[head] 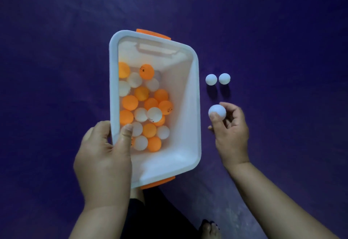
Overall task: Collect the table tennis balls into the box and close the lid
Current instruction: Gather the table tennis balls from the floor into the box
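Note:
A white plastic box [195, 107] with orange end handles stands open on a purple surface, tilted toward its left side. Several orange and white table tennis balls [143, 107] lie heaped against its left wall. My left hand [103, 159] grips the box's near-left rim, thumb inside. To the right of the box, my right hand [230, 127] pinches a white ball [218, 111] between thumb and fingers, just above the surface. Two more white balls lie side by side beyond it, one [211, 79] nearer the box and the other [224, 78] to its right. No lid is in view.
The purple cloth [282, 41] covers the whole floor around the box. My dark-clothed leg [150, 216] and a bare foot [210, 228] show at the bottom edge, just below the box.

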Demonstrator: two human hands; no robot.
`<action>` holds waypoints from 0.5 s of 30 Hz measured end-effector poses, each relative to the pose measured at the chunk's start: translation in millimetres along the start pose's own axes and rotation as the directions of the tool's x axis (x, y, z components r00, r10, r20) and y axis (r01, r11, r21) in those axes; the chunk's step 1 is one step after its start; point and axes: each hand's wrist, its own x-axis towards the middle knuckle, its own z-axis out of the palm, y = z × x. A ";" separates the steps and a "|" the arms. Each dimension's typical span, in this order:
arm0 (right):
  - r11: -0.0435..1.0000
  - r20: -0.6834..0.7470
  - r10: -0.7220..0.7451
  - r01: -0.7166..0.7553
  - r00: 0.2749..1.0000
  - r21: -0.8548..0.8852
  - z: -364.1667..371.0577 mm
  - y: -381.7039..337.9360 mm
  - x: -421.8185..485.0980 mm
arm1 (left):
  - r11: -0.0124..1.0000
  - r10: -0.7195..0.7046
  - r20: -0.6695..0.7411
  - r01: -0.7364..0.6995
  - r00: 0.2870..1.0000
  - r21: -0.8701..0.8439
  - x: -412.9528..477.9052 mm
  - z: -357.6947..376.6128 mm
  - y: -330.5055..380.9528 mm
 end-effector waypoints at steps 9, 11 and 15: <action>0.947 -0.039 -0.256 0.243 0.966 -0.210 6.4 -20.5 34.3 | 0.994 0.101 -0.009 -0.100 0.995 0.050 1.4 11.2 -0.8; 0.944 -0.161 -0.192 0.137 0.968 -0.301 2.9 -5.1 73.0 | 0.993 0.104 -0.013 -0.103 0.995 0.060 3.1 14.5 0.1; 0.730 -0.086 -0.116 0.026 0.990 -0.683 -3.4 20.1 143.8 | 0.993 0.100 -0.016 -0.099 0.995 0.064 6.2 16.9 2.2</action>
